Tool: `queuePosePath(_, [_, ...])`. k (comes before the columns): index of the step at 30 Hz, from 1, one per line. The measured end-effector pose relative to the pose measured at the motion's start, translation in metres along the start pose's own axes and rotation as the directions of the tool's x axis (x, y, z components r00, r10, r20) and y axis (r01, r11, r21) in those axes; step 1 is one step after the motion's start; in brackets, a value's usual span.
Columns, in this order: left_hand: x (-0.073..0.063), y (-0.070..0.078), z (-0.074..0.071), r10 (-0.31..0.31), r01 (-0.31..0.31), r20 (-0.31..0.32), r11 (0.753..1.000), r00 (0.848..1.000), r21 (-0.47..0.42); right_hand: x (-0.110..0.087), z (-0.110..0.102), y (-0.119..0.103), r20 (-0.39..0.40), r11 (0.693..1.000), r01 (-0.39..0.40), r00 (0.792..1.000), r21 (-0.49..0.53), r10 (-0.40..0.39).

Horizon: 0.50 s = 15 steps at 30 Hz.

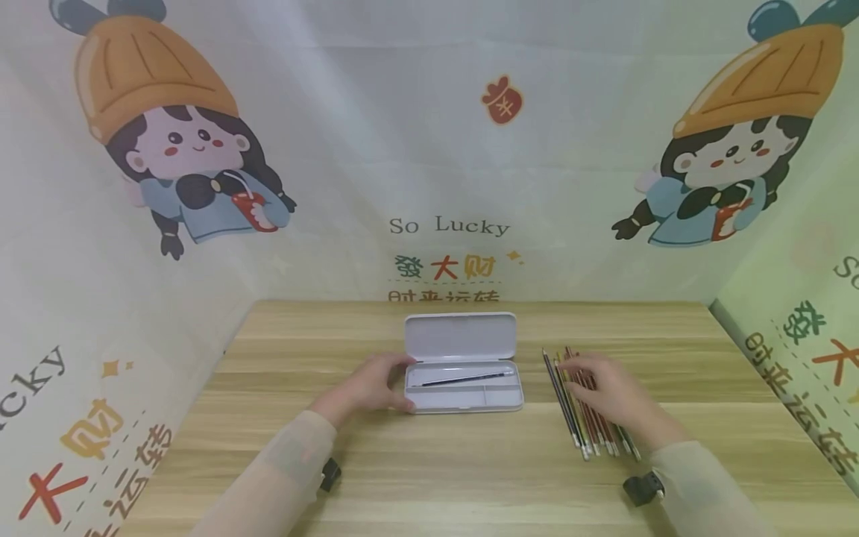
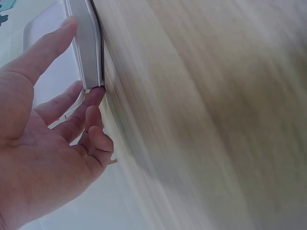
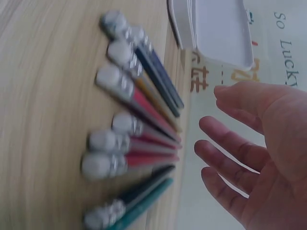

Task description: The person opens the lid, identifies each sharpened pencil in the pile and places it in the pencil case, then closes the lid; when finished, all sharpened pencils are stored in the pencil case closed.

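A white pencil case [image 1: 439, 400] lies with its lid [image 1: 461, 335] raised at the back. One dark pencil [image 1: 456, 379] rests in its long rear compartment. My left hand [image 1: 369, 384] grips the case's left end; in the left wrist view the thumb lies on one side of the case [image 2: 85, 45] and fingers reach the other. To the right, several pencils [image 1: 579, 418] with white erasers lie in a loose fan on the table. My right hand [image 1: 611, 388] is over them, fingers loosely bent and apart from the pencils [image 3: 144, 103] in the right wrist view, holding nothing.
The wooden table [image 1: 470, 470] runs back to a printed cloth [image 1: 376, 149] that hangs behind it and along both sides. A dark wrist device [image 1: 643, 488] sits at the right sleeve, another [image 1: 330, 474] at the left.
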<state>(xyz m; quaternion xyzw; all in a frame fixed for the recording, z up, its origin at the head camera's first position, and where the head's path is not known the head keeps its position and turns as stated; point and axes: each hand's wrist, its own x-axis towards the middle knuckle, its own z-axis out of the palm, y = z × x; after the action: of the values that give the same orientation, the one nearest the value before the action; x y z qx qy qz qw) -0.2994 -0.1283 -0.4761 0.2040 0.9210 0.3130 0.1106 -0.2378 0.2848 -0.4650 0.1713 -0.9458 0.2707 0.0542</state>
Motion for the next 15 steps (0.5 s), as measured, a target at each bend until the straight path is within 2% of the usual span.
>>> queuePosePath(8, [-0.002,0.002,-0.001,-0.007,0.007,0.001,1.000,1.000,0.015,-0.011,-0.012,0.014,-0.037,0.998,-0.054,0.998,-0.023,0.053])
queuePosePath(15, [-0.001,0.001,-0.001,0.007,-0.007,-0.002,1.000,1.000,0.003,-0.019,-0.018,0.030,-0.035,0.995,-0.104,0.994,-0.010,0.103])
